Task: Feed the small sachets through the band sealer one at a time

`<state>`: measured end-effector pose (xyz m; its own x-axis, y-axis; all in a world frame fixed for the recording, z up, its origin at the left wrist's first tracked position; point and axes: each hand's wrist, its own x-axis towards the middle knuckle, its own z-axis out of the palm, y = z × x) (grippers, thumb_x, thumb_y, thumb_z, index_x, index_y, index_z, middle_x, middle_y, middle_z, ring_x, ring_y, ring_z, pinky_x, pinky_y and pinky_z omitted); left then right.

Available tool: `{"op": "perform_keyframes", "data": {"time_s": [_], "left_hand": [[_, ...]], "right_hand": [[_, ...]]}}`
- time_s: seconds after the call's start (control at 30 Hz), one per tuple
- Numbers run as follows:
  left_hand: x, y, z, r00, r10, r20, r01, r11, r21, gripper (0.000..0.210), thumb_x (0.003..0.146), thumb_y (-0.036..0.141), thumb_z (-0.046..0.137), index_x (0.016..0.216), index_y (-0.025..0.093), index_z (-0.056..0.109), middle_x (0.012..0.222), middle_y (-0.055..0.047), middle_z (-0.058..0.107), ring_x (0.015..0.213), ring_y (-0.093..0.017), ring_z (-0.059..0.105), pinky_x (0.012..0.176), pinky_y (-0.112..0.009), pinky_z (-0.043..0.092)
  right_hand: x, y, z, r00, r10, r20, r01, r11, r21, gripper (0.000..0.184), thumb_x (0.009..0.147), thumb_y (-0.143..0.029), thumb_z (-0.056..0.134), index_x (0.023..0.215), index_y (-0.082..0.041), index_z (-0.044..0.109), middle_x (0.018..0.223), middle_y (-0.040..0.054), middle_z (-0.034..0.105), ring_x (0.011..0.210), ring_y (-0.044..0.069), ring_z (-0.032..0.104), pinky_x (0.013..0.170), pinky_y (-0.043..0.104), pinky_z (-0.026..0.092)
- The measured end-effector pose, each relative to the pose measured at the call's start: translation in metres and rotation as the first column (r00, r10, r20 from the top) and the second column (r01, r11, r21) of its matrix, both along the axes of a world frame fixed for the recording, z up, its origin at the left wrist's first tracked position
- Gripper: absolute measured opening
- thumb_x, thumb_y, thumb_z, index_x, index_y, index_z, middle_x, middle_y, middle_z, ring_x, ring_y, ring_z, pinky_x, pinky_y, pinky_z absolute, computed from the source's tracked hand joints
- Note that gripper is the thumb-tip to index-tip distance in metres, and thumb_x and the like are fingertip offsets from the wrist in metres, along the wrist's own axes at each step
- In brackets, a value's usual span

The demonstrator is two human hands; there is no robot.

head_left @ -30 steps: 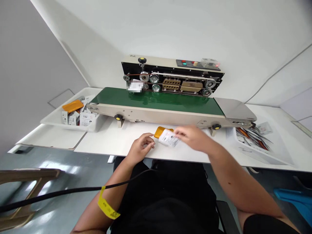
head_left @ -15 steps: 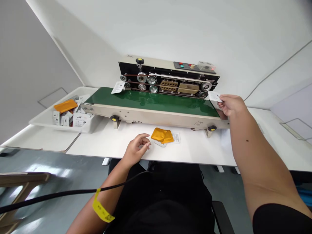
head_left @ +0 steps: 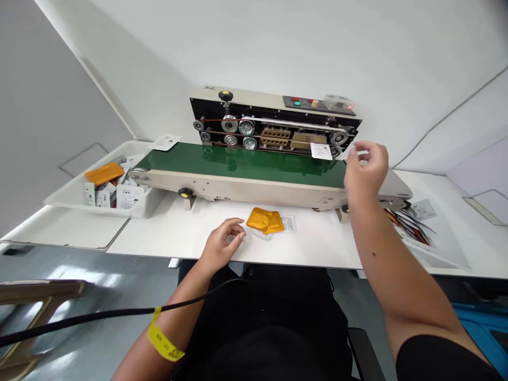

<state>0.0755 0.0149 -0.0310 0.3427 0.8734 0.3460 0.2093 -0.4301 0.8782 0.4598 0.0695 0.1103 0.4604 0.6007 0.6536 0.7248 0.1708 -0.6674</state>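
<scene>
My right hand [head_left: 365, 168] is raised at the right end of the sealing machine [head_left: 278, 127], fingers loosely curled and apart, holding nothing. Just left of it, a white sachet [head_left: 321, 151] is caught by its upper edge in the machine's belts, above the green conveyor [head_left: 246, 164]. Another white sachet [head_left: 165, 142] lies at the conveyor's far left end. My left hand [head_left: 224, 243] rests at the table's front edge, fingers bent and apart, with nothing in it. Beside its fingertips lie orange sachets [head_left: 260, 218], partly covering white ones [head_left: 289, 224].
A white bin [head_left: 59, 198] holding sachets and an orange packet [head_left: 104, 173] stands on the left. At right, under the machine's end, another bin [head_left: 444, 256] contains several upright sachets [head_left: 413, 225]. A black cable [head_left: 99, 316] crosses over my left forearm.
My right hand has let go of the white sachet, which has moved left into the machine. The other sachet has travelled left to the conveyor's end. My left hand has stayed put.
</scene>
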Motion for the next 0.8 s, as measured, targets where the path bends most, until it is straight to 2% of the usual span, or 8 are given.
{"op": "perform_keyframes", "data": {"time_s": [0.07,0.13,0.2,0.27,0.37,0.47,0.57,0.8], "left_hand": [[0.001,0.001,0.003,0.995,0.012,-0.099,-0.005,0.998,0.069,0.029,0.104,0.035,0.062,0.130,0.022,0.062,0.103,-0.007,0.075,0.095,-0.021,0.074,0.087,-0.036,0.060],[0.004,0.002,0.006,0.976,0.011,-0.216,0.025,0.986,0.164,0.030,0.103,0.034,0.064,0.130,0.023,0.064,0.118,-0.009,0.075,0.111,-0.024,0.072,0.101,-0.043,0.059],[0.009,0.003,0.007,0.942,0.011,-0.336,0.076,0.967,0.245,0.038,0.100,0.036,0.068,0.136,0.025,0.064,0.138,-0.011,0.069,0.130,-0.029,0.065,0.115,-0.049,0.052],[0.013,0.004,0.005,0.896,0.027,-0.443,0.118,0.948,0.296,0.052,0.098,0.039,0.072,0.146,0.025,0.059,0.155,-0.013,0.059,0.147,-0.033,0.053,0.124,-0.053,0.044],[0.018,0.003,-0.002,0.810,0.061,-0.583,0.155,0.936,0.315,0.070,0.096,0.043,0.075,0.158,0.023,0.049,0.168,-0.014,0.047,0.159,-0.037,0.039,0.129,-0.057,0.037],[0.019,0.003,-0.007,0.752,0.079,-0.654,0.161,0.941,0.298,0.076,0.096,0.043,0.073,0.163,0.023,0.044,0.172,-0.013,0.041,0.161,-0.037,0.035,0.131,-0.058,0.034],[0.020,0.003,-0.006,0.752,0.071,-0.655,0.168,0.941,0.294,0.077,0.097,0.044,0.072,0.165,0.023,0.041,0.173,-0.013,0.040,0.160,-0.035,0.037,0.131,-0.055,0.035],[0.020,0.005,0.001,0.828,0.021,-0.560,0.201,0.922,0.331,0.055,0.100,0.039,0.071,0.150,0.024,0.059,0.150,-0.012,0.065,0.141,-0.032,0.059,0.123,-0.053,0.044]], "right_hand": [[-0.036,-0.038,-0.024,0.946,0.159,0.282,-0.211,0.964,0.162,0.016,0.104,-0.023,0.055,0.109,-0.023,0.071,0.105,0.0126,0.070,0.088,0.021,0.062,0.078,0.037,0.054],[-0.075,-0.072,-0.057,0.744,0.487,0.457,-0.539,0.842,-0.020,0.022,0.101,-0.019,0.057,0.118,-0.025,0.071,0.091,0.0061,0.072,0.084,0.022,0.065,0.078,0.039,0.057],[-0.109,-0.096,-0.091,0.676,0.603,0.424,-0.547,0.796,-0.259,0.035,0.100,-0.022,0.060,0.135,-0.023,0.066,0.102,0.0085,0.075,0.101,0.028,0.067,0.089,0.045,0.059],[-0.132,-0.107,-0.120,0.713,0.593,0.374,-0.443,0.795,-0.414,0.049,0.098,-0.026,0.063,0.147,-0.020,0.060,0.133,0.0148,0.070,0.126,0.034,0.061,0.105,0.054,0.055],[-0.145,-0.106,-0.147,0.797,0.490,0.353,-0.233,0.789,-0.568,0.067,0.098,-0.038,0.065,0.160,-0.016,0.049,0.169,0.0189,0.042,0.155,0.044,0.037,0.121,0.064,0.040],[-0.144,-0.098,-0.153,0.794,0.515,0.323,-0.171,0.699,-0.695,0.070,0.103,-0.046,0.058,0.166,-0.018,0.042,0.176,0.0143,0.030,0.163,0.044,0.022,0.127,0.068,0.028],[-0.143,-0.096,-0.149,0.729,0.616,0.299,-0.228,0.630,-0.742,0.060,0.108,-0.042,0.047,0.166,-0.026,0.042,0.177,0.0064,0.030,0.165,0.039,0.022,0.130,0.067,0.021],[-0.143,-0.101,-0.143,0.684,0.681,0.263,-0.312,0.599,-0.738,0.056,0.109,-0.031,0.044,0.165,-0.031,0.044,0.175,0.0013,0.034,0.166,0.033,0.022,0.132,0.067,0.018]]}}
